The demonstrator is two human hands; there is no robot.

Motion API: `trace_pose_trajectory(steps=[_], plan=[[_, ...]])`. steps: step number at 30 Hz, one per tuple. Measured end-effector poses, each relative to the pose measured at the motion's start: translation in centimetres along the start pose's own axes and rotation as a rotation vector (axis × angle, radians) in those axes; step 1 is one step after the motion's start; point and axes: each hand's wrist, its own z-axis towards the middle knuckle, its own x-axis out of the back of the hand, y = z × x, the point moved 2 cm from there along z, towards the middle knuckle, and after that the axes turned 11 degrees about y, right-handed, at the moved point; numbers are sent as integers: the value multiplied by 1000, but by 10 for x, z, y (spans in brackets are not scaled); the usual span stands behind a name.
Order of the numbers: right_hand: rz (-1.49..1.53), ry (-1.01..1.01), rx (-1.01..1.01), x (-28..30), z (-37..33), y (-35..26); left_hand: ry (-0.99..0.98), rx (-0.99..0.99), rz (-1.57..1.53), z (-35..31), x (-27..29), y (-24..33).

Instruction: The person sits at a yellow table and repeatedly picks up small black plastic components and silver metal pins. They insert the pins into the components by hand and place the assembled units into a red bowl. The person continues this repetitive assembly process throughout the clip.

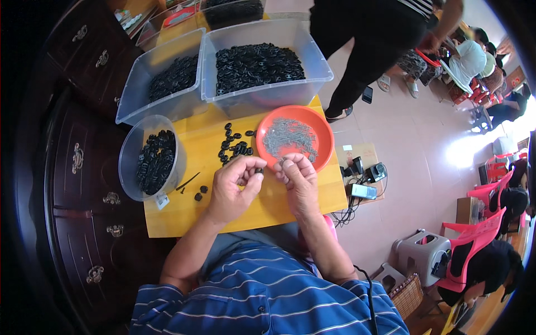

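Note:
My left hand (233, 187) is closed, with a small black plastic piece (258, 170) pinched between thumb and fingers. Close by on the right, my right hand (300, 184) has its thumb pressed to its fingertips; whatever they pinch is too small to make out. That hand is at the near rim of an orange-red bowl (326, 131) of thin grey metal pins (289, 137). Loose black oval plastic pieces (229, 145) lie on the yellow table (201, 125) just beyond my left hand.
Two clear bins (215, 99) (128, 114) of black pieces stand at the back, with a round clear tub (180, 167) at the left. Dark drawers (84, 184) border the left side. A person in black trousers (357, 50) stands beyond the table. Cables and devices (363, 191) lie right.

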Motion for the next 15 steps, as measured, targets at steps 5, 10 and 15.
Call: trace_pose_trajectory(steps=[5,10,15], plan=[[-20,-31,9,-4,-4,0,-1,-33,-86,15,-7,2],[-35,-49,32,-3,-3,-3,-42,-111,-43,20,-10,-1],[-105,-68,108,0,-3,-6,-9,-155,-11,23,-8,7]])
